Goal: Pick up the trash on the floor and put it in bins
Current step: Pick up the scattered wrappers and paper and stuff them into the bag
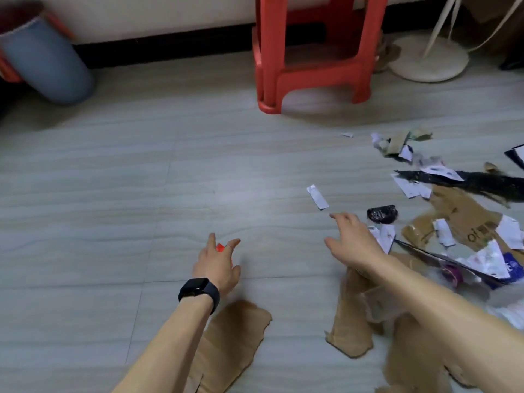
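Right hand (354,239), fingers spread, is reaching toward the paper strip (317,197) at near right; likely light and limp, best pinched at an edge. Left hand (218,265), fingers spread, is covering a red scrap (220,247), perhaps touching it. Bin (48,66) far left.

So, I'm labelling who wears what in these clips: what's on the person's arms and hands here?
Both forearms are bare, no sleeves in view. The left hand has a black smartwatch at the wrist and a thin ring on one finger. The right hand wears nothing visible.
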Demonstrator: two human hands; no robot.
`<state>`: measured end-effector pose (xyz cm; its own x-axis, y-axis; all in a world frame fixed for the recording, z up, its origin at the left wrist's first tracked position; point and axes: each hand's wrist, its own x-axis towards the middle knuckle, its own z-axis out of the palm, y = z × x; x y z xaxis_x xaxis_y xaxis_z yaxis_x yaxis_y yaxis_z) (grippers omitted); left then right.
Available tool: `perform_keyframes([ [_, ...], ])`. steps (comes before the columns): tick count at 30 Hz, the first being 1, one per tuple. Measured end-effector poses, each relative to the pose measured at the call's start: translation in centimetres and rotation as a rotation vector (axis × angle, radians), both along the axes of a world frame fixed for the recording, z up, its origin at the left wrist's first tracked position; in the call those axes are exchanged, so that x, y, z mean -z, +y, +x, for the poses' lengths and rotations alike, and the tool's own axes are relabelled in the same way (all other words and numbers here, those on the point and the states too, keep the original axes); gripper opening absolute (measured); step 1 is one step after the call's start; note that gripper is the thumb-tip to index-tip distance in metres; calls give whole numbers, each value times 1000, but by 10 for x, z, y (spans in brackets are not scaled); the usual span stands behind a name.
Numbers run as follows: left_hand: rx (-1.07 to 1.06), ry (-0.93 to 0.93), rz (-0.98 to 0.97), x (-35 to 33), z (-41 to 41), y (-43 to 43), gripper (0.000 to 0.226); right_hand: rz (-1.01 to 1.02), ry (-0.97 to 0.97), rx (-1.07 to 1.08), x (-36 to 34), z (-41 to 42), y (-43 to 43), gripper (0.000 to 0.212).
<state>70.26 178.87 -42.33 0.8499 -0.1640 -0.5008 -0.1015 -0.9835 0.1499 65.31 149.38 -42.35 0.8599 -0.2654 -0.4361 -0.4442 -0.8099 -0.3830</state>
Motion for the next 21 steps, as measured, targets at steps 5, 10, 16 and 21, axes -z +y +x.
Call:
perform_keyframes([
  [5,-82,-12,-71,40,7,8,42,-25,33,6,36,69,-11,78],
  [10,-106,-70,-153,49,5,11,32,-108,-104,-25,59,86,4,63],
  [16,-151,-51,-198,50,10,-9,32,-71,-317,-72,81,58,17,28],
  [21,-177,-71,-231,49,-2,-35,20,13,-73,7,73,35,7,18],
])
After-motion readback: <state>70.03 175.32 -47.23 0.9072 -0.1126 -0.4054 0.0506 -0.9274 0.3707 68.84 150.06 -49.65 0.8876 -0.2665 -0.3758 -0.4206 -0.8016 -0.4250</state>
